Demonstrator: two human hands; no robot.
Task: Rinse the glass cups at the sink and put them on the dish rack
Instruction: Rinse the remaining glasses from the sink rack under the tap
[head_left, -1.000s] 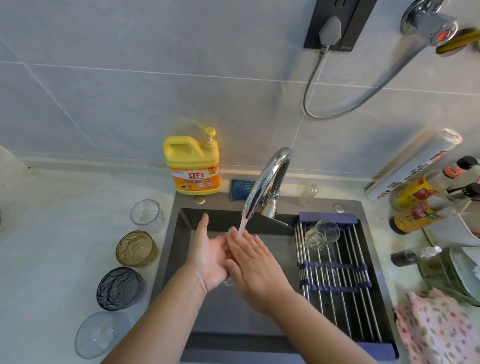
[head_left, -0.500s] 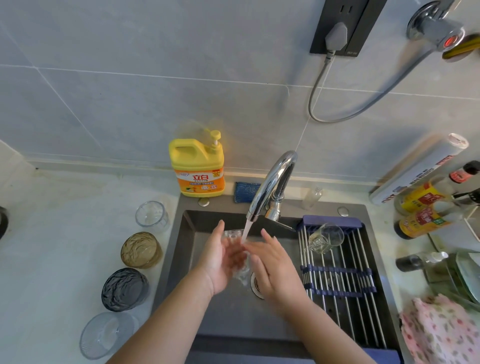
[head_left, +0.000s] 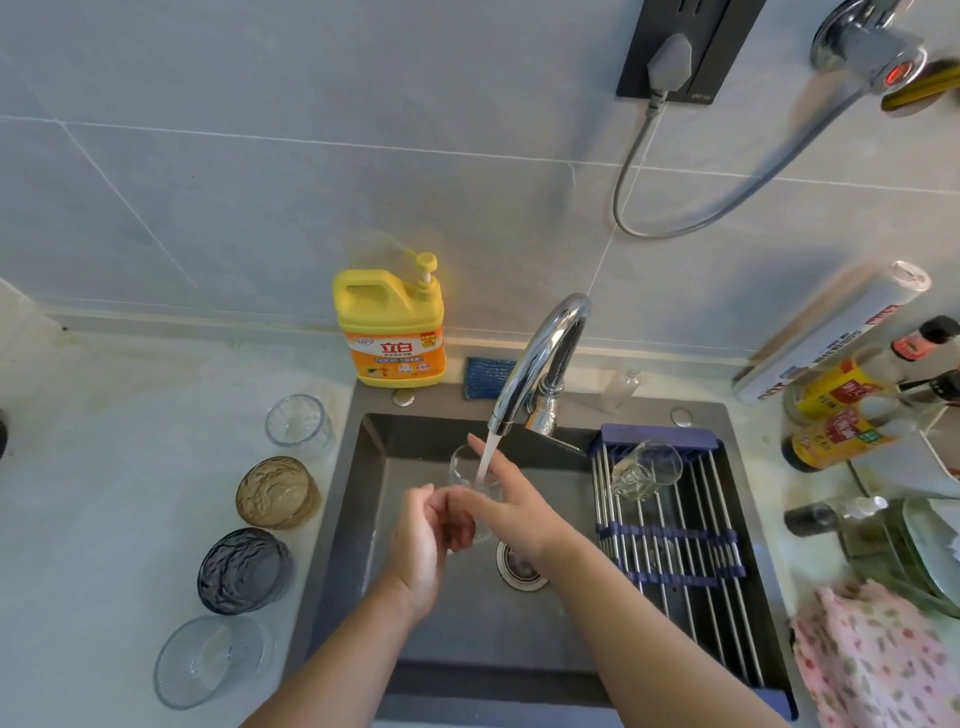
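A clear glass cup is held over the dark sink under water running from the chrome tap. My left hand grips its lower part, and my right hand wraps its right side with fingers at the rim. A clear cup lies on its side on the roll-up dish rack across the sink's right half. On the counter to the left stand a clear cup, an amber cup, a dark grey cup and a clear cup.
A yellow detergent bottle and a blue sponge sit behind the sink. Sauce bottles and a foil roll crowd the right counter, with a floral cloth and plates near the front right.
My hands came apart from rubbing in the stream; the clear cup now shows upright between them, raised under the running water.
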